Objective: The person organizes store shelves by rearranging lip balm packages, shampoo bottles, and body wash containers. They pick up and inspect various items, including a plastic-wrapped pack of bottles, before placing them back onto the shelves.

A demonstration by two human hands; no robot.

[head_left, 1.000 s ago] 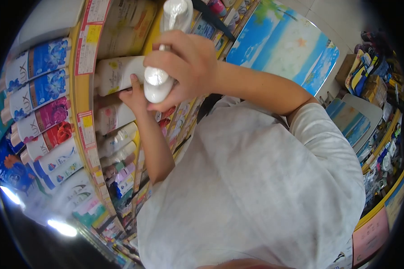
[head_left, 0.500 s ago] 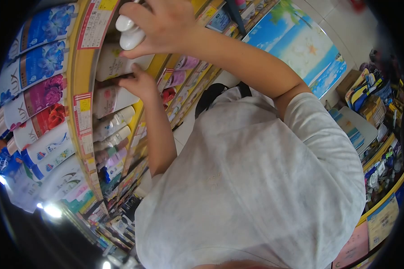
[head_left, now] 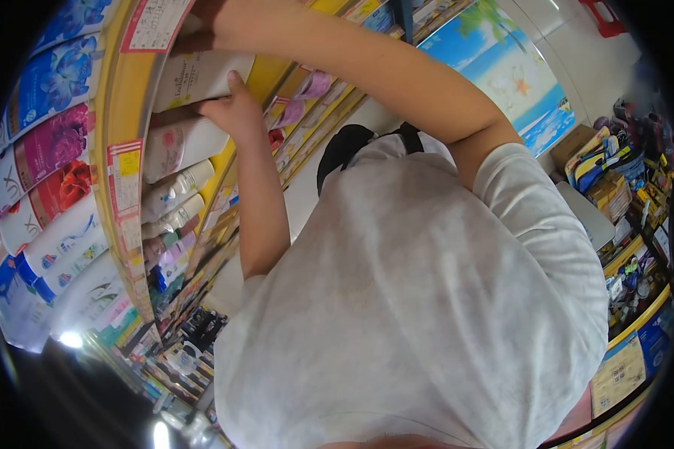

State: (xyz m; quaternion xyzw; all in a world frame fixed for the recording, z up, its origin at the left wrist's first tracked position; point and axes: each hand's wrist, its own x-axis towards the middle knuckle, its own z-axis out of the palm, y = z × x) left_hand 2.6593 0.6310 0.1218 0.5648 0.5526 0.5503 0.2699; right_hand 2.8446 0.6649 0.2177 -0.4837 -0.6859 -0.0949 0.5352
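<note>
My left hand [head_left: 238,108] is at the shelf on the left side of the view. Its thumb rests on the end of a white bottle [head_left: 202,77] with dark lettering, and its fingers curl in along the bottle's side, partly hidden. Just below sits another white bottle with a pink print [head_left: 186,146]. At the top edge, my right hand [head_left: 216,24] reaches into the shelf above the lettered bottle. Its fingers are mostly hidden, so whatever they touch cannot be made out.
Several LUX bottles [head_left: 52,142] and white pump bottles [head_left: 67,247] fill the outer shelf. Red-edged price tags [head_left: 127,179] line its yellow edge [head_left: 106,82]. A table with a beach picture [head_left: 509,75] stands at upper right, near a cardboard box [head_left: 574,146] and crowded goods.
My right hand has moved up and left into the shelf, and the white rounded tops it held are out of sight. My left thumb now lies on the lettered bottle. The view has shifted slightly.
</note>
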